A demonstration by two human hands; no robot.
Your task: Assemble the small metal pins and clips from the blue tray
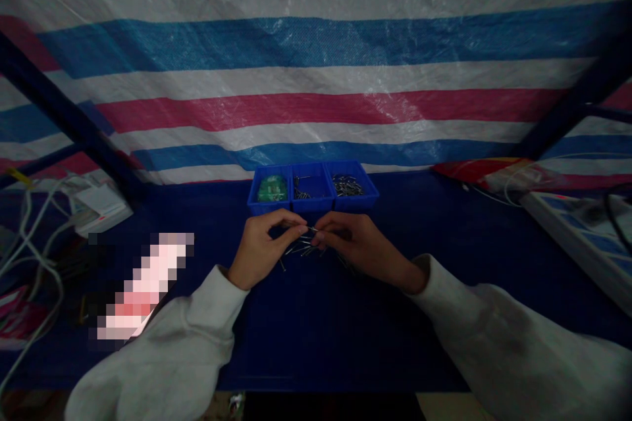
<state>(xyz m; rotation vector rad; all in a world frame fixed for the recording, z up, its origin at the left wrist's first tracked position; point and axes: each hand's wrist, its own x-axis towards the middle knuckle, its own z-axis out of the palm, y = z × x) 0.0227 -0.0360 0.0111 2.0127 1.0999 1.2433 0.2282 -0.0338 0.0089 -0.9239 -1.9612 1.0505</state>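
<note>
My left hand [264, 247] and my right hand [363, 243] meet fingertip to fingertip over the blue table. A short, thin metal pin [312, 229] spans the gap between them, pinched at both ends; its exact kind is too small to tell. Beneath the fingers lie several loose thin metal pieces [297, 250], partly hidden by my right hand. Just beyond stand three joined blue bins [316, 204]. The left bin holds green material [272, 189], the middle one some metal pieces [301, 193], and the right one a heap of small dark metal parts [347, 185].
White cables [37, 237] and a white power strip [101, 207] crowd the left side, near a bright pixelated object [143, 289]. On the right are a red bag [474, 173] and a pale, shallow case [577, 237]. A striped plastic sheet [316, 43] hangs behind the table.
</note>
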